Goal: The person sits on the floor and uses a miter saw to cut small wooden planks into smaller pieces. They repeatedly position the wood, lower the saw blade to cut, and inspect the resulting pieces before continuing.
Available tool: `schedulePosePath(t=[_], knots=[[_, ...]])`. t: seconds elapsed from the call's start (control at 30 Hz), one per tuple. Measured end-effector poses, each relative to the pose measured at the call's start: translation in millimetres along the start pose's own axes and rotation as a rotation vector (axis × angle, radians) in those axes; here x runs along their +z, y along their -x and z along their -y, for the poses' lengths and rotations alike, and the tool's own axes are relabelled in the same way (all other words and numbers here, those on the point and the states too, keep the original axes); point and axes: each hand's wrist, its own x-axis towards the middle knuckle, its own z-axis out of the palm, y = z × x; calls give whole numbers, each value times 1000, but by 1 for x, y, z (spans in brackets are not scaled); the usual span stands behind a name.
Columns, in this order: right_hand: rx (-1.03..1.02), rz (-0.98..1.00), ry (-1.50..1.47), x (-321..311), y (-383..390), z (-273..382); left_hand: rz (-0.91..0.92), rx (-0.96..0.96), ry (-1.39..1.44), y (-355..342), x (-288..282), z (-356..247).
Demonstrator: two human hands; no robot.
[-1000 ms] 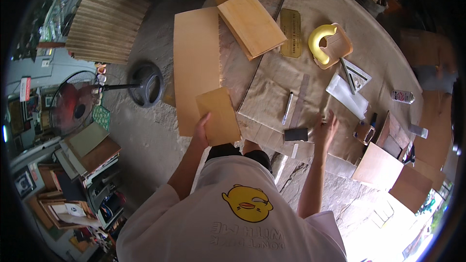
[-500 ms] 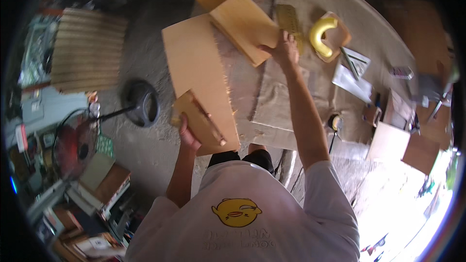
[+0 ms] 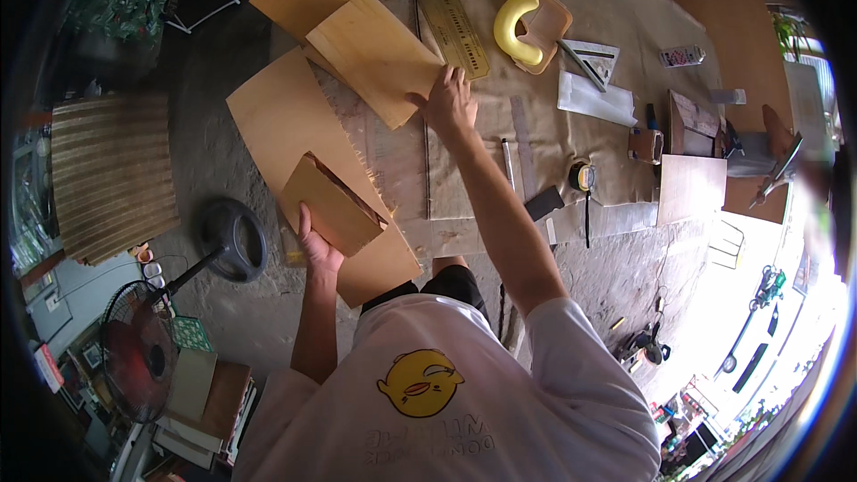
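My left hand is closed on a short, thick wooden piece with a dark, rough long edge. It is held over a large brown board whose right edge is splintered. My right hand reaches to the right end of a pale rectangular wooden board. Its thumb lies on that board and its fingers stretch apart past the end. Under the pale board's far left part, another orange-brown board sticks out. Close beyond my right fingers lies a yellowish lettered plaque.
On the cloth-covered table lie a yellow curved object in a tan tray, a triangular square, a white sheet and a tape measure. A fan and a steering-wheel-shaped ring stand at left.
The view has turned, so the table and boards appear farther left. My right hand stays at the pale board's end, and the board looks flatter. My left hand still holds the short wooden piece.
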Motion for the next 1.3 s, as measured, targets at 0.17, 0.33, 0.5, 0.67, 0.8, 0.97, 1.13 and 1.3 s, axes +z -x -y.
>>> schedulePosePath(t=[0.17,0.33,0.5,0.67,0.8,0.97,1.13,1.3], knots=[[93,-59,-283,26,29,-4,-13,50,-68,-5,-3,-3],[262,432,-1283,47,17,-49,-33,44,-140,-2,14,-1],[102,303,-1369,9,97,-69,0,55,-150,14,-5,-23],[296,399,-1349,1,201,-149,-148,17,-110,31,38,-35],[350,387,-1378,25,239,-168,405,-257,-100,0,-8,-57],[396,278,-1447,53,255,-150,520,-303,-192,3,37,-50],[573,211,-1227,48,256,-136,788,-550,-192,-7,38,-34],[332,-173,-367,17,299,-144,837,-673,-358,34,70,22]])
